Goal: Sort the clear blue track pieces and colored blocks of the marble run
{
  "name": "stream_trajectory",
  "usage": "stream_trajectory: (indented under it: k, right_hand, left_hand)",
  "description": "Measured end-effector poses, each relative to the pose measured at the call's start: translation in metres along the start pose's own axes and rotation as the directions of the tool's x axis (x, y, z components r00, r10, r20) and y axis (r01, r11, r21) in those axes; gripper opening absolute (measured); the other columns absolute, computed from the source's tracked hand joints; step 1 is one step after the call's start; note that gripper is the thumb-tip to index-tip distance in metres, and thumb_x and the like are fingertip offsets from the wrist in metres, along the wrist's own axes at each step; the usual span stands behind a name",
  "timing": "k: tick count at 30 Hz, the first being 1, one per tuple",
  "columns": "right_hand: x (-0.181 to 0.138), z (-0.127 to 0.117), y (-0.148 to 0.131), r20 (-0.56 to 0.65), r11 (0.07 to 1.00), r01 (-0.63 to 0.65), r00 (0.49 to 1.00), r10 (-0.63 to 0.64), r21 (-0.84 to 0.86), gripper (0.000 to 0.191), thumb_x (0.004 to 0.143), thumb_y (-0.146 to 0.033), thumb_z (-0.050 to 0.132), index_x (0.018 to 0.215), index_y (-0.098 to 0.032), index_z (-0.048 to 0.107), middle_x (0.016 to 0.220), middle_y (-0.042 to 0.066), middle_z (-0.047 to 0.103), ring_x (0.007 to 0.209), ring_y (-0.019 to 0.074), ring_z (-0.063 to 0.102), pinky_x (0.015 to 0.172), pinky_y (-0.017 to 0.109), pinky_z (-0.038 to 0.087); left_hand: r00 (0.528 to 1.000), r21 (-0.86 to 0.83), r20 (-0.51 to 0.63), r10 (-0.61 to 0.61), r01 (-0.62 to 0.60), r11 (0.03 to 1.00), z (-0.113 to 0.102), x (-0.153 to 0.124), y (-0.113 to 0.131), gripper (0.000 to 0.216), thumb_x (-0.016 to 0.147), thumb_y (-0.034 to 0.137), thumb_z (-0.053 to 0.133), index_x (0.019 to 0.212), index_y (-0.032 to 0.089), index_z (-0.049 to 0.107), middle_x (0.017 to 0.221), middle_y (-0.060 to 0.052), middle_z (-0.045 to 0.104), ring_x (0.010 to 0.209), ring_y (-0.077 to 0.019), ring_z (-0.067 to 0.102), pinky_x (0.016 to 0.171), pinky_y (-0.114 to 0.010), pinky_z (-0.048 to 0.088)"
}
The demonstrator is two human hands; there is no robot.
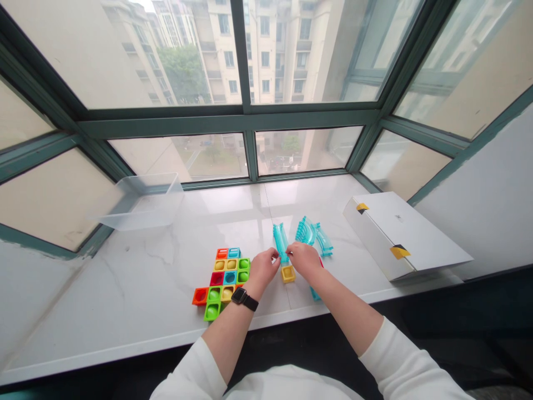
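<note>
Head view: a white marble surface (166, 266) runs along under a window, and both forearms reach in from its near edge.
White box: a flat white box (412, 228) with yellow-and-black tape tabs lies at the right end of the surface, and its far corner is near the window frame.
Clear bin: a clear bin (141, 203) stands at the back left, against the window frame.
Coloured blocks: a cluster of coloured blocks (225, 278) in orange, green, yellow, red and blue is packed edge to edge near the front edge, just left of the hands.
Left hand: the left hand (262, 269) has its fingertips pinched on the near end of the straight track.
Right hand: the right hand (303, 260) pinches the same end from the other side, fingers narrow.
Curved tracks: the curved teal tracks (312, 233) lie mid-surface, just beyond the right hand.
Straight track: the straight teal track (280, 239) points toward the window from between the fingertips.
Yellow block: a single yellow block (287, 274) sits on the surface directly below the fingertips, apart from the cluster.
Watch: a black watch (244, 297) is on the left wrist.
</note>
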State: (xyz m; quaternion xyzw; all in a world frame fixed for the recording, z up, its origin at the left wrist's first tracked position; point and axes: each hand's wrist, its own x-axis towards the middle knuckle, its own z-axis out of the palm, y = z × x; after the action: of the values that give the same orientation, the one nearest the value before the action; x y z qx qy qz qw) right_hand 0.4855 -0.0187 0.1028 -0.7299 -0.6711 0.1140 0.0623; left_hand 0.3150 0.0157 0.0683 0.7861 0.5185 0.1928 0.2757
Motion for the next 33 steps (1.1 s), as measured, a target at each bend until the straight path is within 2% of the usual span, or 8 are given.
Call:
stream_trajectory:
  k: [13,18,22,25,28,31,33]
  right_hand:
    - [-0.008,-0.005,-0.003,0.011,1.000,-0.008,1.000,0.008,-0.009,0.023,0.101,-0.028,0.060,0.115,-0.026,0.078,0.120,0.007,0.077,0.103,0.0210,0.073,0.082,0.027,0.050]
    - [-0.019,-0.014,-0.008,-0.038,1.000,-0.019,0.999,0.019,0.015,0.023,0.102,-0.029,0.060,0.115,-0.024,0.078,0.124,0.008,0.075,0.102,0.0202,0.072,0.081,0.026,0.050]
    - [-0.034,-0.025,-0.015,-0.098,0.998,-0.012,0.995,0.017,0.061,0.024,0.102,-0.029,0.058,0.117,-0.024,0.076,0.126,0.007,0.074,0.100,0.0194,0.072,0.080,0.025,0.050]
    - [-0.052,-0.030,-0.021,-0.142,0.988,0.054,0.989,-0.034,0.142,0.023,0.103,-0.029,0.057,0.117,-0.025,0.075,0.125,0.006,0.074,0.098,0.0187,0.072,0.081,0.024,0.050]
    - [-0.072,-0.024,-0.027,-0.187,0.949,0.183,0.973,-0.137,0.256,0.022,0.103,-0.026,0.055,0.113,-0.025,0.075,0.118,0.005,0.075,0.092,0.0168,0.072,0.081,0.024,0.051]
    - [-0.087,-0.004,-0.035,-0.209,0.884,0.305,0.947,-0.243,0.355,0.020,0.102,-0.023,0.056,0.108,-0.025,0.075,0.112,0.004,0.076,0.084,0.0158,0.071,0.078,0.024,0.052]
    - [-0.092,0.016,-0.042,-0.204,0.846,0.358,0.932,-0.299,0.395,0.020,0.100,-0.021,0.057,0.108,-0.025,0.075,0.107,0.004,0.076,0.079,0.0159,0.070,0.077,0.026,0.053]
  left_hand:
    - [1.000,0.029,0.002,0.015,-0.015,0.999,0.000,0.000,-0.002,0.010,0.093,0.028,0.066,0.099,0.027,0.074,0.099,-0.002,0.080,0.089,-0.0205,0.074,0.073,-0.028,0.049]
    - [1.000,0.032,-0.007,0.027,-0.026,0.999,-0.001,-0.002,-0.002,0.010,0.094,0.029,0.066,0.101,0.026,0.073,0.101,-0.003,0.080,0.091,-0.0205,0.074,0.075,-0.028,0.049]
    - [0.996,0.046,-0.039,0.083,-0.081,0.996,-0.013,-0.015,-0.008,0.010,0.094,0.029,0.067,0.102,0.024,0.071,0.103,-0.003,0.079,0.093,-0.0206,0.073,0.079,-0.029,0.050]
    - [0.984,0.087,-0.113,0.138,-0.129,0.988,-0.034,-0.033,-0.024,0.011,0.096,0.028,0.063,0.103,0.023,0.070,0.103,-0.005,0.078,0.099,-0.0227,0.071,0.088,-0.033,0.051]
    - [0.968,0.141,-0.199,0.151,-0.124,0.982,-0.060,-0.057,-0.054,0.015,0.099,0.026,0.056,0.106,0.024,0.069,0.108,-0.007,0.076,0.106,-0.0247,0.068,0.097,-0.037,0.051]
    - [0.945,0.210,-0.310,0.107,-0.042,0.977,-0.079,-0.082,-0.090,0.022,0.099,0.024,0.051,0.112,0.025,0.069,0.118,-0.009,0.073,0.112,-0.0272,0.066,0.104,-0.042,0.049]
    - [0.925,0.244,-0.371,0.086,0.008,0.970,-0.081,-0.095,-0.111,0.027,0.100,0.025,0.049,0.119,0.023,0.068,0.128,-0.011,0.070,0.119,-0.0296,0.063,0.107,-0.047,0.049]
